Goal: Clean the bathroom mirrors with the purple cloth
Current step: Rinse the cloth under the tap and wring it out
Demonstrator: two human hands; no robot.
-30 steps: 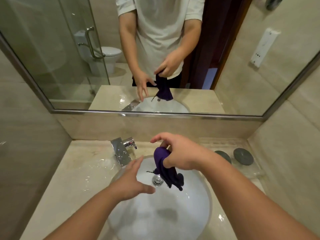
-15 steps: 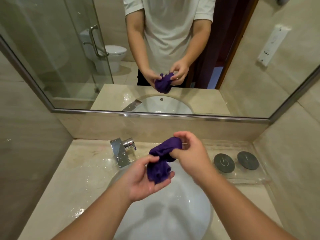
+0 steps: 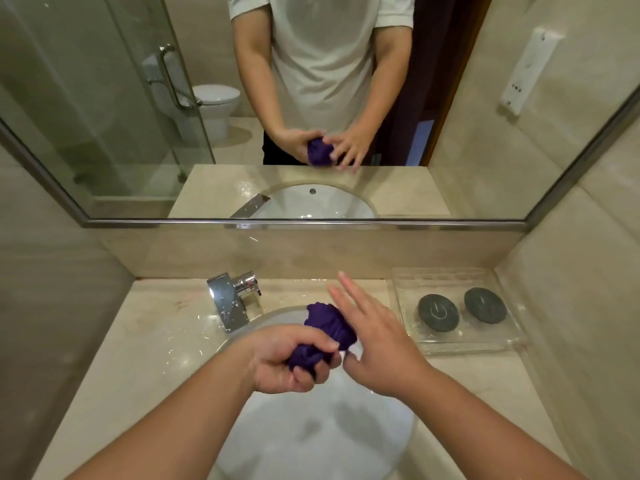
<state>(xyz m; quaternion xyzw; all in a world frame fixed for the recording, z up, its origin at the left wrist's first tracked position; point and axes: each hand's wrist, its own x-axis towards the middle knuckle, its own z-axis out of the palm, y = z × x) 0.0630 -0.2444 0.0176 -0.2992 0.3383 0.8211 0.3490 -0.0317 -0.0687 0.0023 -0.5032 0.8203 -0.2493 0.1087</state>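
The purple cloth (image 3: 327, 329) is bunched into a wad above the white sink (image 3: 311, 441). My left hand (image 3: 287, 358) grips its lower end in a fist. My right hand (image 3: 377, 336) is beside the wad on its right, fingers straight and spread, touching or nearly touching it. The wide mirror (image 3: 104, 98) fills the wall above the counter and reflects a person in a white shirt holding the same wad.
A chrome faucet (image 3: 230, 297) stands behind the sink on the left. A clear tray (image 3: 498, 337) with two dark round discs sits at the right on the wet marble counter (image 3: 145, 344). Tiled walls close in both sides.
My left hand has closed round the cloth and taken it over. My right hand has let go and opened its fingers. The camera view has shifted slightly.
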